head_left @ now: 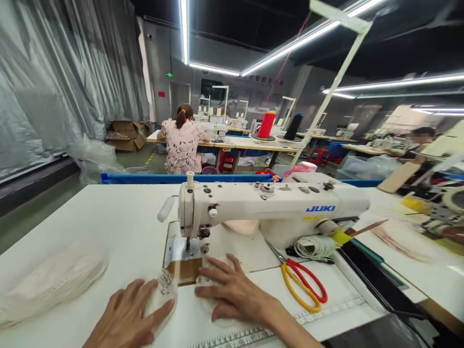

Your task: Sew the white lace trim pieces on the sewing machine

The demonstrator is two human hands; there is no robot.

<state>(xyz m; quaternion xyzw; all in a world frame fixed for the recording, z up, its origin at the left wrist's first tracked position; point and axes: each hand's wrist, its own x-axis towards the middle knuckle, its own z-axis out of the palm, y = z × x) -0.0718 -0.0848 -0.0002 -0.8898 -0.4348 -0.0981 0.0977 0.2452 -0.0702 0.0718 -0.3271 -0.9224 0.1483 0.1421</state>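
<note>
My left hand rests on the table in front of the sewing machine, thumb and fingers apart. Its fingertips press on a small white lace piece. To its right, my right hand lies with fingers spread over another pale lace piece, which it partly hides. Both pieces are just before the machine's needle and presser foot. A brown plate shows between the hands. Scissors with one red and one yellow handle lie right of my right hand.
Left on the table is a stack of pale fabric pieces. A coiled cord lies by the machine's base, and a printed ruler strip runs along the front. Ahead, a person sits at another table; red and black thread cones stand there.
</note>
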